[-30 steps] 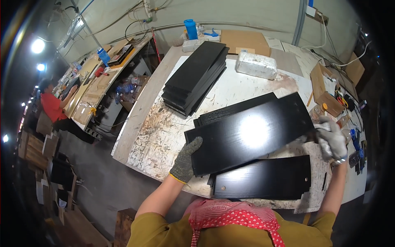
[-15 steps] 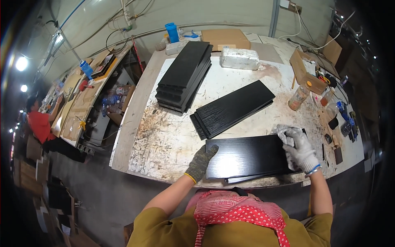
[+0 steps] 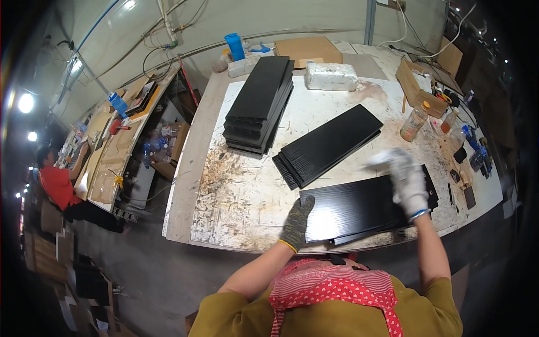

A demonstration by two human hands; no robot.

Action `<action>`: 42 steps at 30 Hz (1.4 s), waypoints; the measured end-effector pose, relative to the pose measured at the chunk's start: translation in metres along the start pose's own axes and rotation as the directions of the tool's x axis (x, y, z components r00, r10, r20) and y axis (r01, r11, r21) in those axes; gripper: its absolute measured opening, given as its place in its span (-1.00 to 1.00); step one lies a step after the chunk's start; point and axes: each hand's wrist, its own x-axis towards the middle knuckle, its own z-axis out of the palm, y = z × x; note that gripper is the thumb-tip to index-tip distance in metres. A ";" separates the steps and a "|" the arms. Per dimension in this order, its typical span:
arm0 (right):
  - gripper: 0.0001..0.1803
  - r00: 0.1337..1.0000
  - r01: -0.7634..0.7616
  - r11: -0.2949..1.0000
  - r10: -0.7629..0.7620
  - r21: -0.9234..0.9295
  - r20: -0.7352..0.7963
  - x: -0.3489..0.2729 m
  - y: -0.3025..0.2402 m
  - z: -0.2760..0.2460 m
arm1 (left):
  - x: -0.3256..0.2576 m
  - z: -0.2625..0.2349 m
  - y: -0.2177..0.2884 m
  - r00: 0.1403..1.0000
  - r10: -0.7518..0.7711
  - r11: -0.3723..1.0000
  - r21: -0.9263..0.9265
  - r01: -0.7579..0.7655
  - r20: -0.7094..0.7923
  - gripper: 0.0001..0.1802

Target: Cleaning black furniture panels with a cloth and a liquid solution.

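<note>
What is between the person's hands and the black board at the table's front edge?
Nothing visible. The left hand in its dark glove presses straight on the near black panel at its left end. The right hand in a white glove lies on top, holding a white cloth.

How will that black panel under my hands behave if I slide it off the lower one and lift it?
The black panel looks flat and rigid, so it probably won't flex. Its glossy face shows glare, so it may slide easily on the panel beneath. Long and thin, held by the left hand at one end and the right hand above, it likely needs both hands.
</note>
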 end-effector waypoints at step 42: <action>-0.52 0.987 -0.149 0.985 0.153 0.088 -0.043 -0.051 -0.028 0.010 | -0.008 0.026 0.008 0.993 -0.073 0.970 -0.225 0.093 0.094 -0.61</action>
